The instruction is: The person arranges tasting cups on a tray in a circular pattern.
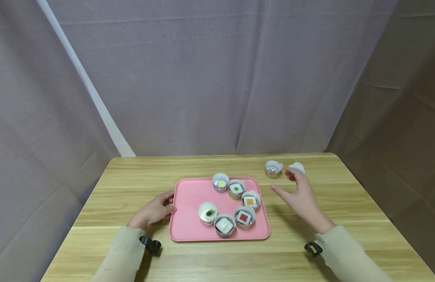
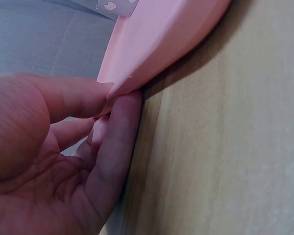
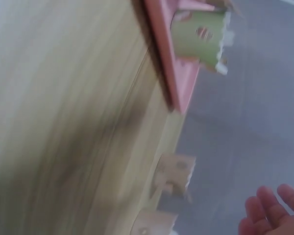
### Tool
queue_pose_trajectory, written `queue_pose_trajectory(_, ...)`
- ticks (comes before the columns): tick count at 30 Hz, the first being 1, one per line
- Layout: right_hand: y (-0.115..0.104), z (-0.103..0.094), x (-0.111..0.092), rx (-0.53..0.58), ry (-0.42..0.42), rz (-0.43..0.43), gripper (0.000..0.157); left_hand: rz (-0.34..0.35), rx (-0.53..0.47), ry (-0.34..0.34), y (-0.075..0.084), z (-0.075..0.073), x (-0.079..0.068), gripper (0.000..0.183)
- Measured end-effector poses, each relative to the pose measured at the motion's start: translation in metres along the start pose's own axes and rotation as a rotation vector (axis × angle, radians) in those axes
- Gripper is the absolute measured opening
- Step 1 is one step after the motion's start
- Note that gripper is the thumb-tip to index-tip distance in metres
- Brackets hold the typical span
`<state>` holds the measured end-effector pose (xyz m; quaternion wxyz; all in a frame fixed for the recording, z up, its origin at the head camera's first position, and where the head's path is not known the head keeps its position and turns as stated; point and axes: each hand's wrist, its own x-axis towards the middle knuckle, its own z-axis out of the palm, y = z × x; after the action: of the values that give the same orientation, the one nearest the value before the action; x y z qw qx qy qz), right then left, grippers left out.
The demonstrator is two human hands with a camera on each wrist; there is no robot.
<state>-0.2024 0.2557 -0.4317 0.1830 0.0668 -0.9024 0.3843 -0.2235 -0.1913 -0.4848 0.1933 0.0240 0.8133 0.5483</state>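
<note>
My left hand (image 1: 154, 211) pinches the left rim of a pink tray (image 1: 185, 192); the left wrist view shows the thumb against the rim and a finger under it. Several paper cups holding sushi-like pieces form a curve on the tray, among them ones topped red (image 1: 243, 217), orange (image 1: 250, 201) and green (image 1: 236, 188). Right of the tray, my right hand (image 1: 303, 197) hovers above the table, thumb and fingers spread apart and holding nothing. Nearest to it are two more paper cups, a left one (image 1: 273, 169) and a right one (image 1: 298, 167) partly hidden behind the fingers.
Everything stands on a wooden table (image 1: 210, 260). Grey cloth (image 1: 189, 78) hangs behind its far edge, and darker cloth (image 1: 397, 156) hangs along the right side. The cup nearest my left hand (image 1: 207, 213) stands on the tray's middle front.
</note>
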Motion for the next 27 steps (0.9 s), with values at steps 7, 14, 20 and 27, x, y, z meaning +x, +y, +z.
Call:
queue_pose_trajectory(7,0.021,-0.011,0.004,-0.004,0.051,0.038,0.078,-0.006,0.012,0.001,0.001,0.0,0.0,0.061)
queue_pose_trajectory(14,0.038,-0.021,0.007,0.02,0.077,0.167,0.083,0.0,0.021,0.009,0.001,0.0,-0.001,0.061)
queue_pose_trajectory(20,0.054,-0.024,0.012,0.105,0.072,0.303,0.091,-0.001,0.034,0.01,0.002,0.001,-0.001,0.06)
queue_pose_trajectory(27,0.075,-0.016,0.02,0.228,0.017,0.497,0.108,0.012,0.028,0.011,0.002,0.001,-0.001,0.06)
